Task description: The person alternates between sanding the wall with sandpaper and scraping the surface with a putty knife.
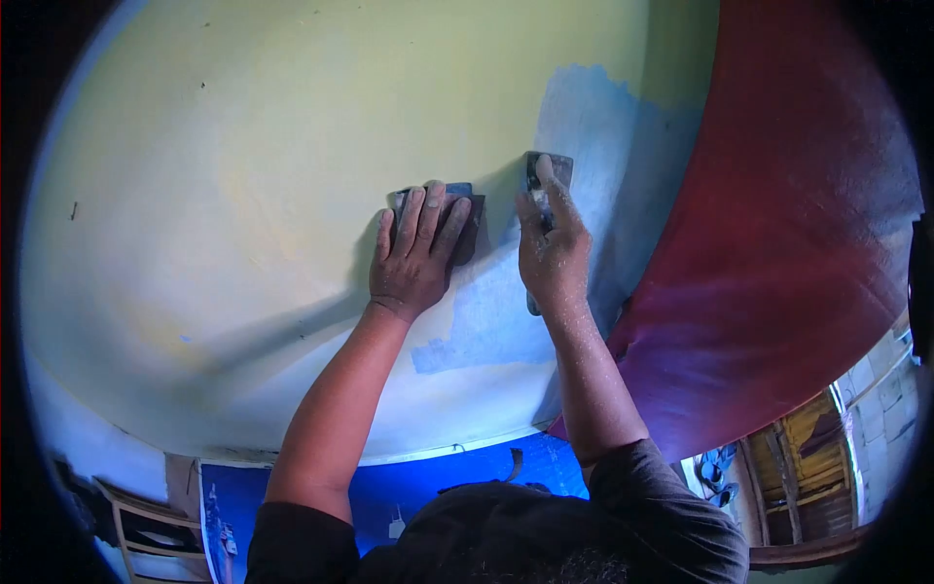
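Note:
My left hand [416, 255] presses a dark sanding block [473, 226] flat on a pale yellow-green wall [292, 117]. Its fingers lie over the block, and a dark sheet, apparently sandpaper, sticks out beside the index finger. To the right, my right hand [556, 251] grips a putty knife [557, 167]. The thumb rests along its dark, smeared blade, which points up, and the handle end shows below the palm. White dust speckles my right hand and forearm. Behind the putty knife, a bluish-white patch [589, 117] covers part of the wall.
A dark red cloth [778, 214] hangs along the right side. Below the wall are a blue printed sheet [389, 487] and, at lower left, a wooden shelf [156, 516]. A wood-framed opening [798, 467] and dark footwear [718, 475] show at lower right.

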The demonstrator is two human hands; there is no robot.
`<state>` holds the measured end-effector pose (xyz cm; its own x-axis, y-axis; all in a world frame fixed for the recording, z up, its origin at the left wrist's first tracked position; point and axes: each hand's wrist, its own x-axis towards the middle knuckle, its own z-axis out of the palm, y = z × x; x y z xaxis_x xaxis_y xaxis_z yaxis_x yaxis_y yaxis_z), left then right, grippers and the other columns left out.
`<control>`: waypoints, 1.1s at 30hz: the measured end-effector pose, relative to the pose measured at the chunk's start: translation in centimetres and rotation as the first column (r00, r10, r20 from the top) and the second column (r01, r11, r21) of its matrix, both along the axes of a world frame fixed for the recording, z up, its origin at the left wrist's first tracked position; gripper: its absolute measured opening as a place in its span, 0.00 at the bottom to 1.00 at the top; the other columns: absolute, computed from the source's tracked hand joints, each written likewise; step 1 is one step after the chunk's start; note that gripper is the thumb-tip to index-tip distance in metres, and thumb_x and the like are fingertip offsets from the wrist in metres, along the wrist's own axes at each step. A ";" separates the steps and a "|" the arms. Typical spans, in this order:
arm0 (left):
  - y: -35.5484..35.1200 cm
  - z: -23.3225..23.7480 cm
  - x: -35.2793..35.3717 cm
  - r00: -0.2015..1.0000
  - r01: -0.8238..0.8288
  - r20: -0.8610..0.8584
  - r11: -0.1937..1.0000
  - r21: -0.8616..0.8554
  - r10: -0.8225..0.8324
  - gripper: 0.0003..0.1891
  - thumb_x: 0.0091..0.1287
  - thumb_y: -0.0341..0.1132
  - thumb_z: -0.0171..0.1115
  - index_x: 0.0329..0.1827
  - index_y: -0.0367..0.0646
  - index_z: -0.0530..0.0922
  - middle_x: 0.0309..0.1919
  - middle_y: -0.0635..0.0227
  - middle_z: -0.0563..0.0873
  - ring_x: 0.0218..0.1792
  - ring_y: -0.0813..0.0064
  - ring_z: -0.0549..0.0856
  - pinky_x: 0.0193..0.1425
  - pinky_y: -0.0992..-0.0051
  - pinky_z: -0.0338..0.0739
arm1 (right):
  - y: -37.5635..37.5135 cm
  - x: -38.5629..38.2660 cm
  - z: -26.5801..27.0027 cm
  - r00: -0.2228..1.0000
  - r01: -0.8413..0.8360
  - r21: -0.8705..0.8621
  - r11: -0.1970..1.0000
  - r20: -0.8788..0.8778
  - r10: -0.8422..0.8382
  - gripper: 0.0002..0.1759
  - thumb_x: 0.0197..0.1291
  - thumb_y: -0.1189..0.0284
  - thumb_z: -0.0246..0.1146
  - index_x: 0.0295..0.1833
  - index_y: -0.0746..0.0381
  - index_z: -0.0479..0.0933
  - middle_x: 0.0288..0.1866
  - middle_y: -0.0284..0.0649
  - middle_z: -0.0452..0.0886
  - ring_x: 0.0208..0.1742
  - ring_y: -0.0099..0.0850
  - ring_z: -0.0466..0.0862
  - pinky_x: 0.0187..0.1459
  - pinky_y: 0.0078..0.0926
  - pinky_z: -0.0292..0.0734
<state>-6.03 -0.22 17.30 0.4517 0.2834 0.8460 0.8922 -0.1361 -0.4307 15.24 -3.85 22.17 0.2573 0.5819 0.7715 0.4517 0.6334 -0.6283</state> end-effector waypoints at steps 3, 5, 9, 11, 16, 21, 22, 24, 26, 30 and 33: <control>-0.1 0.1 0.0 1.000 -0.010 -0.006 1.000 -0.008 0.010 0.33 0.78 0.42 0.61 0.87 0.67 0.74 0.91 0.64 0.68 0.89 0.59 0.67 0.91 0.46 0.54 | 0.7 0.2 -1.1 0.995 0.065 0.085 0.994 0.076 -0.071 0.27 0.81 0.73 0.67 0.81 0.64 0.78 0.69 0.61 0.87 0.66 0.55 0.90 0.64 0.45 0.85; 0.2 0.0 0.0 1.000 -0.003 0.002 1.000 -0.001 0.003 0.33 0.78 0.42 0.61 0.88 0.67 0.74 0.91 0.64 0.68 0.89 0.59 0.68 0.91 0.46 0.53 | 1.0 0.1 -1.1 0.994 0.074 0.116 0.990 0.072 -0.083 0.27 0.81 0.72 0.67 0.81 0.63 0.78 0.68 0.62 0.87 0.64 0.55 0.91 0.63 0.45 0.85; 0.1 -0.2 0.0 1.000 0.010 0.009 1.000 -0.001 -0.010 0.34 0.77 0.41 0.61 0.88 0.68 0.73 0.91 0.63 0.68 0.89 0.59 0.67 0.91 0.45 0.52 | 0.7 0.2 0.2 0.999 0.033 0.052 0.998 0.019 -0.034 0.27 0.81 0.72 0.67 0.82 0.63 0.77 0.67 0.63 0.88 0.61 0.54 0.91 0.63 0.46 0.85; -0.1 0.1 0.1 1.000 0.006 0.008 1.000 -0.021 -0.006 0.33 0.78 0.41 0.60 0.88 0.68 0.73 0.91 0.63 0.68 0.90 0.59 0.67 0.91 0.45 0.53 | 0.6 0.3 -0.2 0.999 0.027 0.037 0.999 0.019 -0.028 0.28 0.81 0.72 0.67 0.82 0.63 0.77 0.67 0.62 0.88 0.60 0.54 0.91 0.62 0.46 0.85; -0.4 0.3 0.1 1.000 -0.023 -0.016 0.999 -0.030 0.023 0.32 0.79 0.43 0.60 0.87 0.67 0.74 0.90 0.63 0.69 0.90 0.59 0.67 0.91 0.46 0.55 | 0.7 0.3 -0.5 0.999 0.031 0.030 0.999 0.033 -0.032 0.28 0.80 0.72 0.68 0.82 0.63 0.77 0.67 0.61 0.88 0.60 0.53 0.92 0.62 0.44 0.86; 0.2 -0.1 0.0 1.000 0.000 -0.003 1.000 0.003 0.000 0.32 0.79 0.43 0.60 0.88 0.67 0.74 0.91 0.63 0.68 0.90 0.59 0.66 0.91 0.45 0.54 | 0.9 0.2 0.8 0.997 0.056 0.086 0.995 0.038 -0.059 0.28 0.81 0.72 0.68 0.81 0.66 0.77 0.69 0.61 0.88 0.64 0.53 0.91 0.62 0.43 0.86; 0.2 -0.1 0.0 1.000 0.005 0.001 1.000 0.004 -0.005 0.32 0.79 0.43 0.60 0.88 0.67 0.74 0.91 0.63 0.68 0.90 0.59 0.66 0.91 0.45 0.53 | 0.9 0.3 0.2 0.997 0.058 0.095 0.994 0.051 -0.063 0.28 0.81 0.72 0.68 0.81 0.66 0.77 0.69 0.61 0.87 0.64 0.53 0.91 0.62 0.43 0.86; 0.0 0.1 0.1 1.000 0.005 0.005 1.000 -0.017 -0.004 0.31 0.81 0.43 0.59 0.87 0.66 0.74 0.91 0.63 0.68 0.90 0.60 0.66 0.91 0.46 0.53 | 1.2 0.3 -0.5 0.996 0.055 0.114 0.992 0.066 -0.063 0.27 0.81 0.73 0.68 0.81 0.65 0.77 0.70 0.61 0.87 0.65 0.52 0.91 0.62 0.42 0.86; 0.0 0.1 0.1 1.000 0.009 0.013 1.000 -0.021 -0.009 0.30 0.81 0.43 0.59 0.87 0.66 0.75 0.91 0.64 0.68 0.90 0.60 0.65 0.91 0.46 0.53 | 1.0 0.2 -0.4 0.996 0.049 0.129 0.991 0.071 -0.058 0.27 0.81 0.73 0.67 0.81 0.65 0.77 0.70 0.61 0.87 0.65 0.51 0.91 0.62 0.41 0.86; -0.1 0.1 0.1 1.000 0.008 0.010 1.000 -0.009 -0.008 0.31 0.81 0.43 0.59 0.88 0.66 0.74 0.91 0.64 0.68 0.90 0.60 0.65 0.91 0.46 0.53 | 0.2 0.4 1.6 1.000 0.020 0.020 1.000 0.022 -0.021 0.27 0.81 0.73 0.67 0.82 0.66 0.77 0.71 0.61 0.87 0.66 0.49 0.91 0.63 0.39 0.86; 0.1 0.1 0.2 1.000 0.008 0.008 1.000 -0.003 -0.008 0.31 0.81 0.43 0.59 0.88 0.66 0.74 0.91 0.64 0.68 0.90 0.60 0.66 0.91 0.46 0.54 | 0.8 0.4 1.1 0.999 0.029 0.069 0.997 0.028 -0.031 0.27 0.81 0.73 0.67 0.82 0.66 0.77 0.71 0.60 0.87 0.66 0.46 0.92 0.63 0.38 0.86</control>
<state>-5.81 -0.16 17.43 0.4472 0.2822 0.8487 0.8944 -0.1444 -0.4232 15.62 -3.03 23.25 0.2509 0.5202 0.8164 0.4881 0.6603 -0.5707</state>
